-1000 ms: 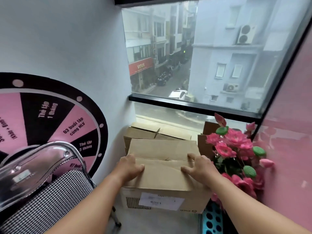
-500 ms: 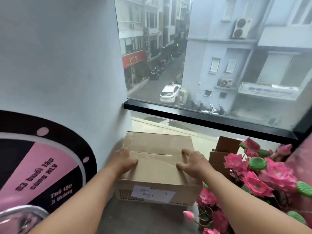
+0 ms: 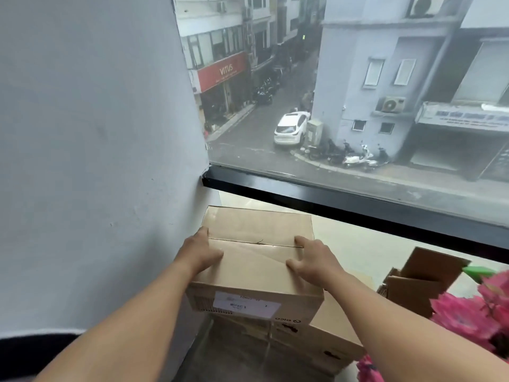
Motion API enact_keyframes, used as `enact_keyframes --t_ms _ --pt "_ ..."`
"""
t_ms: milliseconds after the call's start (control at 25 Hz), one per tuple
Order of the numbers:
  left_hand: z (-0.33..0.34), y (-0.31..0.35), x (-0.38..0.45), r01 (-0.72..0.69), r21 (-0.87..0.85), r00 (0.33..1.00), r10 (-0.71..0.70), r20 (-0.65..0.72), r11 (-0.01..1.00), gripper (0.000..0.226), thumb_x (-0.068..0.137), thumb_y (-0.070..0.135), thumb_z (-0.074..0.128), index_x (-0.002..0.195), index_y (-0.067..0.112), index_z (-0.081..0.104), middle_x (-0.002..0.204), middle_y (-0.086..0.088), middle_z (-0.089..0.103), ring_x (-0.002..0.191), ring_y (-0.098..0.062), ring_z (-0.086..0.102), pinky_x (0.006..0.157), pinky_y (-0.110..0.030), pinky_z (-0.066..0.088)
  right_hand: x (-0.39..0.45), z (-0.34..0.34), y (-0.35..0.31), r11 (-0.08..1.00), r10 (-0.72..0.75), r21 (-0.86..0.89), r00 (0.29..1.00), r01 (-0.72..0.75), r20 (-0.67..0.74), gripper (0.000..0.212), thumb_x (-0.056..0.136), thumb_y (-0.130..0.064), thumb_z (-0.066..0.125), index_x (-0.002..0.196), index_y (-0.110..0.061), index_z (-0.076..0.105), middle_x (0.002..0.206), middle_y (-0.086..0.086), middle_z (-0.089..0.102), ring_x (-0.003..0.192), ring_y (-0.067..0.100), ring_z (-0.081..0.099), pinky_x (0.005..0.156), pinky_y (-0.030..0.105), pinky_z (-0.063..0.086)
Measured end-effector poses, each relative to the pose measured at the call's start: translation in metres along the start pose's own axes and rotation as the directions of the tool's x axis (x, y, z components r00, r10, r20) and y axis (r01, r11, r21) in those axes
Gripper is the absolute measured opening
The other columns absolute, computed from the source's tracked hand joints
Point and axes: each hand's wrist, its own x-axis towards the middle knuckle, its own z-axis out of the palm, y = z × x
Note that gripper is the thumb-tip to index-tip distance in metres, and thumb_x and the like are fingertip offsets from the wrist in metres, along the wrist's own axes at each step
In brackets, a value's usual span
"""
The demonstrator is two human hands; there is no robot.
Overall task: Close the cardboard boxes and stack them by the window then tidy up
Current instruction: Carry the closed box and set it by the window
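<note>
A closed cardboard box (image 3: 256,266) with a white label on its near side sits on top of a second closed box (image 3: 330,337), in the corner below the window (image 3: 330,106). My left hand (image 3: 199,253) lies along the top box's left edge with the thumb on the lid. My right hand (image 3: 309,259) rests on the lid at the right edge, fingers spread and fairly straight. Both hands flank the seam between the flaps. The lower box shows only its right and front parts.
A grey wall (image 3: 96,161) stands tight against the boxes on the left. The black window frame (image 3: 358,199) runs just behind them. An open cardboard box (image 3: 421,279) and pink artificial flowers (image 3: 473,312) are at the right.
The box has gone forward and up with both hands and now rests on the lower box by the wall. The chair and the pink wheel have dropped out of view.
</note>
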Motion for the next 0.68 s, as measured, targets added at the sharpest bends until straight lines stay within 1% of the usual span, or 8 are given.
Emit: enact_keyframes --t_ms 160,240,360,440,560,680 --pt "0.006 -0.009 0.067 0.0 0.013 1.0 -0.001 0.025 1.0 0.052 0.076 0.03 0.069 0.123 0.019 0.049 0.1 0.004 0.053 0.092 -0.021 0.05 0.078 -0.028 0.038 0.049 0.014 -0.001 0.999 0.036 0.001 0.998 -0.036 0.045 0.044 0.083 -0.038 0.063 0.125 -0.031 0.054 0.116 0.01 0.054 0.106 0.03 0.057 0.084 0.033 0.045" --pt "0.012 -0.016 0.102 -0.028 0.014 0.998 0.027 0.057 1.0 0.055 0.076 0.029 0.071 0.125 0.018 0.047 0.104 0.002 0.054 0.094 -0.022 0.05 0.078 -0.029 0.039 0.073 0.026 0.0 0.997 0.072 0.014 0.996 -0.073 0.059 0.043 0.083 -0.034 0.063 0.124 -0.031 0.054 0.115 0.009 0.053 0.104 0.03 0.056 0.082 0.031 0.044" --pt "0.026 -0.029 0.148 -0.048 0.0 0.993 0.048 0.111 0.999 0.06 0.078 0.024 0.073 0.129 0.017 0.043 0.116 -0.003 0.057 0.098 -0.024 0.053 0.08 -0.031 0.041 0.1 0.052 -0.005 0.99 0.142 0.01 0.988 -0.143 0.065 0.043 0.083 -0.033 0.066 0.123 -0.028 0.052 0.114 0.009 0.05 0.095 0.029 0.054 0.08 0.03 0.042" --pt "0.038 -0.038 0.171 -0.041 -0.043 0.989 0.047 0.141 0.998 0.066 0.079 0.019 0.072 0.136 0.018 0.039 0.124 -0.004 0.054 0.103 -0.025 0.054 0.084 -0.03 0.041 0.114 0.072 -0.005 0.979 0.198 0.027 0.978 -0.2 0.065 0.049 0.083 -0.031 0.069 0.128 -0.027 0.051 0.121 0.01 0.048 0.099 0.031 0.057 0.084 0.031 0.044" --pt "0.053 -0.052 0.191 -0.009 -0.063 0.982 0.021 0.185 0.998 0.074 0.08 0.016 0.072 0.144 0.019 0.035 0.135 -0.003 0.051 0.117 -0.028 0.054 0.091 -0.031 0.041 0.125 0.096 -0.004 0.966 0.249 0.058 0.966 -0.253 0.073 0.062 0.082 -0.031 0.071 0.14 -0.028 0.049 0.131 0.012 0.046 0.114 0.034 0.058 0.098 0.034 0.046" --pt "0.066 -0.062 0.202 -0.001 -0.05 0.977 0.012 0.215 0.999 0.076 0.078 0.016 0.075 0.143 0.02 0.037 0.135 -0.004 0.053 0.117 -0.029 0.055 0.092 -0.031 0.041 0.129 0.112 0.001 0.953 0.285 0.075 0.954 -0.292 0.091 0.068 0.082 -0.03 0.071 0.144 -0.03 0.046 0.135 0.012 0.044 0.119 0.034 0.057 0.103 0.034 0.045"
